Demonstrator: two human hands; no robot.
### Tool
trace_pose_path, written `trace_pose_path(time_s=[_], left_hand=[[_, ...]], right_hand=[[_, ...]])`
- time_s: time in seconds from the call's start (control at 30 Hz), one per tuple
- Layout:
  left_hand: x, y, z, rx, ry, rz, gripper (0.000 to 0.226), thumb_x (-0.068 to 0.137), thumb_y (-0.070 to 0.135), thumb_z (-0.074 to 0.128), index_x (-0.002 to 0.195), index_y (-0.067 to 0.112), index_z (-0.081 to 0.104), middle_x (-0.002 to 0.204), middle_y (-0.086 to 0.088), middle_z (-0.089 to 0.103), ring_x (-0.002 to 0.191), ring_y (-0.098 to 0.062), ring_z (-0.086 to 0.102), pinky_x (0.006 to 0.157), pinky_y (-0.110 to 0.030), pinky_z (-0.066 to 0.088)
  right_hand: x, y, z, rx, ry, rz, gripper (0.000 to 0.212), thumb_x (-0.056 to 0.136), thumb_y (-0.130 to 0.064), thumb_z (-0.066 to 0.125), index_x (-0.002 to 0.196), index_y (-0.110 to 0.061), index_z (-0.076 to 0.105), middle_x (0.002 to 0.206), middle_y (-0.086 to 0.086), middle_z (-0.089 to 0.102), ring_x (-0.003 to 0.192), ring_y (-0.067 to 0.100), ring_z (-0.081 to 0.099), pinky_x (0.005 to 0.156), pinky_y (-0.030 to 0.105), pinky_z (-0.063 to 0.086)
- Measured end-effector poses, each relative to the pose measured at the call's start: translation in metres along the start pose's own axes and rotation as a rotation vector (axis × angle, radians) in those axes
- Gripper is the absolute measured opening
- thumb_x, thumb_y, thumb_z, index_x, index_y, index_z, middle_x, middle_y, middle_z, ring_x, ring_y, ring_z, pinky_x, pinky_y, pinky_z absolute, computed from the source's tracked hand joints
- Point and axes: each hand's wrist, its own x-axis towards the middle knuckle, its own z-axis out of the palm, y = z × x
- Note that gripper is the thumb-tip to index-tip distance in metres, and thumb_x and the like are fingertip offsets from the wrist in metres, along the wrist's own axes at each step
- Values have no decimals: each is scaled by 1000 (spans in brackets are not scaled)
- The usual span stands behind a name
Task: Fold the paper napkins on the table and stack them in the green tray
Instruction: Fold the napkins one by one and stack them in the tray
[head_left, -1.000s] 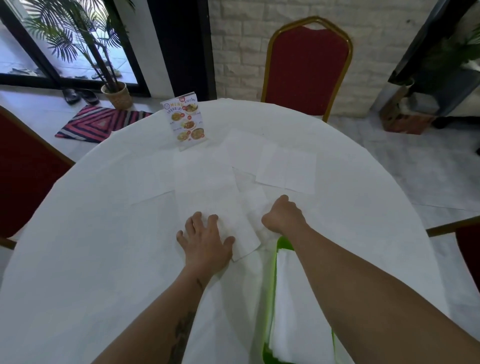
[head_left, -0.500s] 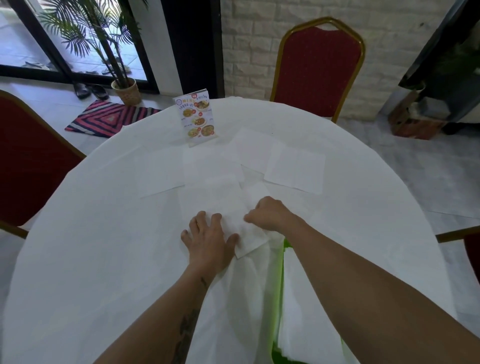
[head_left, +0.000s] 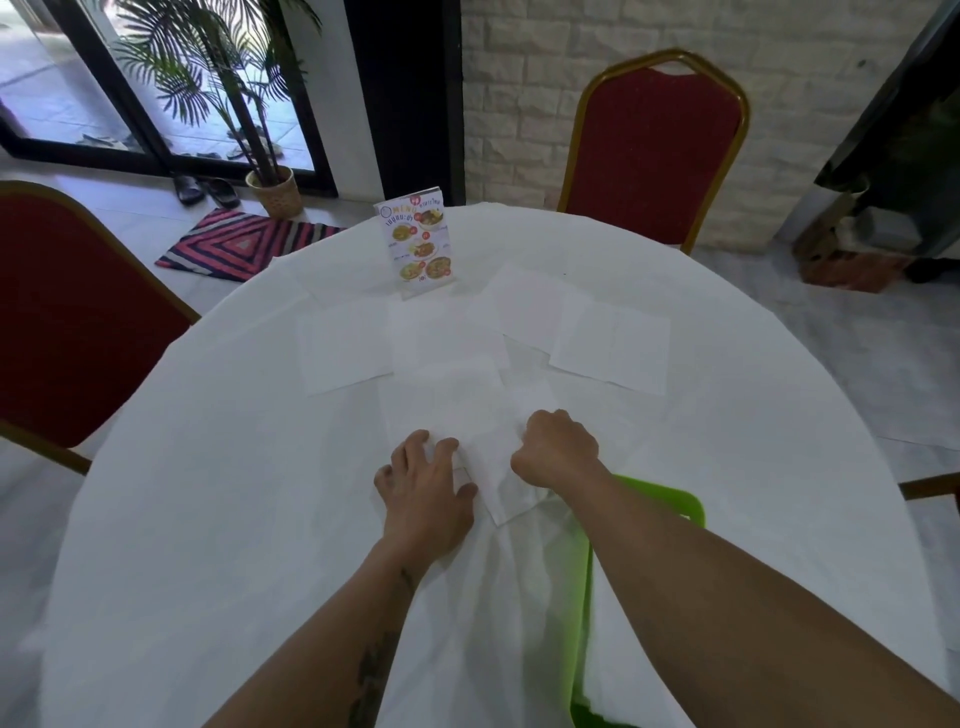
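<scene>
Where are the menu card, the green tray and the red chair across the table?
menu card (head_left: 418, 248), head view, middle of its printed face.
green tray (head_left: 670, 499), head view, far rim beside the right forearm.
red chair (head_left: 655, 156), head view, middle of its backrest.

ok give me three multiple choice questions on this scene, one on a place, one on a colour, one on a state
1. Where is the menu card?
A. far side of the table
B. in the tray
C. on a chair

2. What colour is the tray?
A. red
B. green
C. blue

3. What is the left hand doing?
A. hanging in the air
B. gripping the menu card
C. pressing on a napkin

Answers: 1 A, it stands beyond the spread napkins. 2 B, its rim beside the right arm is bright green. 3 C, its spread fingers lie on the napkin beside the right hand.
</scene>
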Motion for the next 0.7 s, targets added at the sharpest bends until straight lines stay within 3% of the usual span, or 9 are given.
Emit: trace_pose_path(time_s=[0.13,0.23,0.3,0.4,0.57,0.7], left_hand=[[-4,-4,-1,-32,27,7,50,88,39,53,135,29,38,147,-2,26,138,-26,20,113,-46,16],[-8,-6,-5,-94,49,0,46,89,34,51,133,28,43,143,0,33,135,-24,26,112,-46,20],[-10,-6,-8,-148,60,-11,42,89,32,51,131,28,45,139,1,39,132,-23,31,111,-46,24],[-16,-6,-17,-255,73,-40,40,89,29,52,128,28,48,136,1,44,127,-23,38,108,-45,29],[-34,-15,-32,-374,56,-47,36,90,27,53,125,29,51,135,3,46,121,-23,47,106,-45,34],[-52,-22,-44,-577,24,-63,29,92,25,53,121,28,54,127,1,51,108,-18,55,100,-40,45]], right_hand=[[-8,-4,-3,88,-2,1,14,74,-19,54,87,-13,53,99,8,61,90,30,61,70,30,48],[-17,-9,-7,249,-17,24,9,65,-19,49,72,-14,48,79,3,54,70,25,53,55,27,36],[-24,-12,-9,424,-18,29,8,65,-16,47,70,-12,51,73,3,53,66,24,50,56,28,37],[-37,-16,-13,681,-14,24,12,75,-12,47,75,-12,60,84,3,64,71,21,56,60,27,43],[-62,-19,-12,868,-82,40,28,81,-4,52,94,-18,72,97,3,72,83,21,66,66,32,52],[-96,-21,-14,981,-37,64,14,89,-10,65,84,-22,71,92,3,73,81,19,67,70,30,53]])
